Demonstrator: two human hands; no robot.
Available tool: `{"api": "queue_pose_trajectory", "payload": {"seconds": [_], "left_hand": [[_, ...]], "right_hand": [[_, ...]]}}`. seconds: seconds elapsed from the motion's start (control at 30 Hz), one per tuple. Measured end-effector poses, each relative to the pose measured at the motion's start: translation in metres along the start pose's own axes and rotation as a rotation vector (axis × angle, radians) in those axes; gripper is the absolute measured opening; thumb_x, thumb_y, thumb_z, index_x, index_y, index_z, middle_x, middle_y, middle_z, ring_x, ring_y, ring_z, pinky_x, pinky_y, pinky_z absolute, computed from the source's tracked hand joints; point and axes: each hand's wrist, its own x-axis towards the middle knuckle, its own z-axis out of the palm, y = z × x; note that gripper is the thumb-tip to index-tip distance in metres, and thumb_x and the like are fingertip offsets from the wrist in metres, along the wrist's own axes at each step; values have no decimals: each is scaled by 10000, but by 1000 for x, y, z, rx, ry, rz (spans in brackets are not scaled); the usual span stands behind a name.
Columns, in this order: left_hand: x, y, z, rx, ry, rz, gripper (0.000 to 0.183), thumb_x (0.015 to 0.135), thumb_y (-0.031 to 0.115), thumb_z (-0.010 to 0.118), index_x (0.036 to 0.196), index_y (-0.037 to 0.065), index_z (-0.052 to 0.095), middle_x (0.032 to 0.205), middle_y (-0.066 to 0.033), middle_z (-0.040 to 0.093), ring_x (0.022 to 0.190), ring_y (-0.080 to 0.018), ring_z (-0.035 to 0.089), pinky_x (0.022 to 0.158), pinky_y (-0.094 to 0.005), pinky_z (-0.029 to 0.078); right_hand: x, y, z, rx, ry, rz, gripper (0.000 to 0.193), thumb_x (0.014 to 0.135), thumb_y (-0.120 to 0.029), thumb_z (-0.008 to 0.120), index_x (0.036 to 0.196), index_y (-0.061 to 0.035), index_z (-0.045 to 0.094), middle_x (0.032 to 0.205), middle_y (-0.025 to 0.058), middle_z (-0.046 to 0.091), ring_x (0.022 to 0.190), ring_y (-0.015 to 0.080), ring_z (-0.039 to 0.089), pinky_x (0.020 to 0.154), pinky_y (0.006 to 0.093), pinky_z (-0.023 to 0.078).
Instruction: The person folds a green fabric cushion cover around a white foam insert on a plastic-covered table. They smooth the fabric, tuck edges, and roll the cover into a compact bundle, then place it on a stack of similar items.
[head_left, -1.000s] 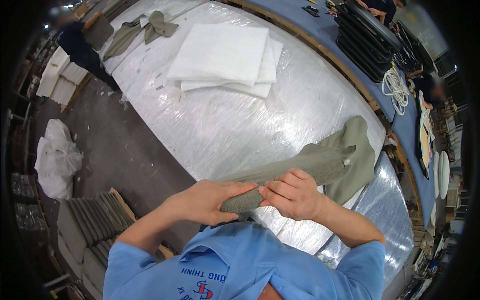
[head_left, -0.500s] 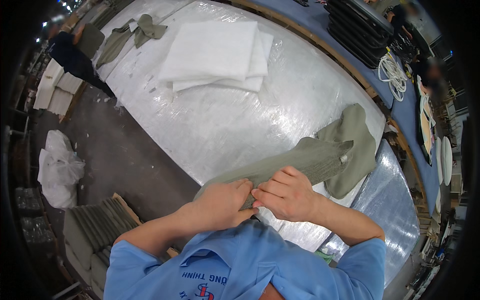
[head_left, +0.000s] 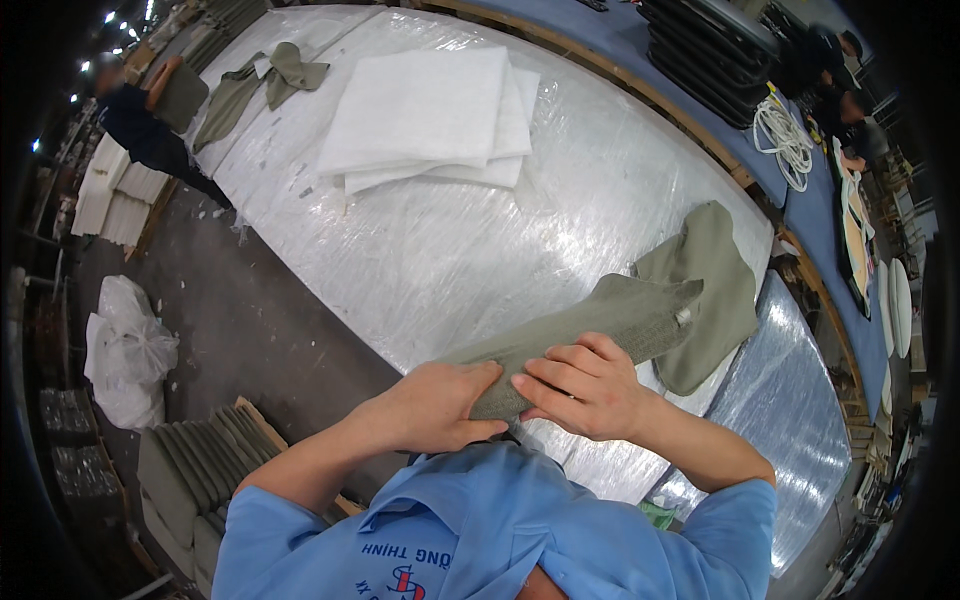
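An olive-green fabric cushion or stuffed cover [head_left: 570,325] lies at a slant across the near edge of the table, its far end pointing right with a small pale tag on it. My left hand [head_left: 445,405] grips its near edge, fingers on top and thumb below. Close beside it, my right hand [head_left: 590,388] has its fingers curled over the same edge, and a gap shows between the hands. What fills the cover is hidden. Under its right end spreads a loose olive fabric piece [head_left: 722,290].
White batting sheets [head_left: 420,105] lie stacked on the film-wrapped table [head_left: 370,260]. More olive fabric [head_left: 235,100] is at the far left, near a standing person. Olive cushions [head_left: 190,460] and a plastic bag [head_left: 130,350] stand on the left floor. People work beyond the blue table [head_left: 690,95].
My hands have moved slightly apart along the cushion's edge, and my right fingers have loosened from a tight fist. The cushion's left end now shows less beyond my left hand.
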Motion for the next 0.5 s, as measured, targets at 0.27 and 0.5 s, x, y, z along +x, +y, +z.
{"api": "queue_pose_trajectory", "payload": {"seconds": [0.27, 0.5], "left_hand": [[0, -12, 7, 25, 60, 55, 611, 900, 374, 729, 1293, -53, 535, 1009, -252, 697, 942, -433, 680, 802, -488, 539], [6, 7, 5, 21, -20, -27, 827, 878, 392, 758, 1487, -34, 394, 1270, -260, 650, 1047, -420, 690, 854, -466, 563]], "right_hand": [[4, 4, 7, 41, 12, -26, 393, 845, -371, 759, 1119, -92, 718, 963, -7, 643, 826, 161, 581, 733, 316, 436], [5, -2, 2, 126, -42, 87, 324, 762, -331, 837, 999, -125, 760, 931, -36, 672, 794, 157, 601, 710, 311, 441]]}}
